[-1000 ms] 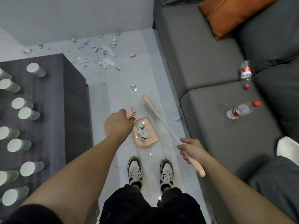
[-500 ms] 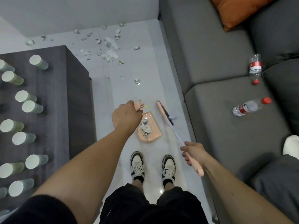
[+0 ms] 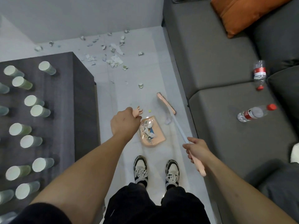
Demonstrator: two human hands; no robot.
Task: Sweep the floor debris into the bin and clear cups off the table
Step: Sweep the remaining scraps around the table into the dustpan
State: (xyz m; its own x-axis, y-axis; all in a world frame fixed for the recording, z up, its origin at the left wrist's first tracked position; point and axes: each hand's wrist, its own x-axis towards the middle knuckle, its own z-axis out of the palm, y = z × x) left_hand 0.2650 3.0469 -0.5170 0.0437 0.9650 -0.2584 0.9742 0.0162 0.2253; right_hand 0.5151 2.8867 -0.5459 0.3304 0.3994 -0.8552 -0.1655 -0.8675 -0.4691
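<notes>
Pale floor (image 3: 142, 75) carries scattered paper debris (image 3: 114, 59) beyond a dustpan (image 3: 152, 133). Left hand (image 3: 124, 123) fingers grip its handle; right hand (image 3: 196, 148) fingers clasp the broom (image 3: 168, 107).

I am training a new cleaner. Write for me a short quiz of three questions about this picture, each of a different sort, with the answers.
1. True or false: the dustpan is empty.
2. Which hand grips the broom? A) left hand B) right hand C) neither
3. Fill in: two plastic bottles lie on the ____.

Key
1. False; it holds paper scraps.
2. B
3. sofa
</notes>
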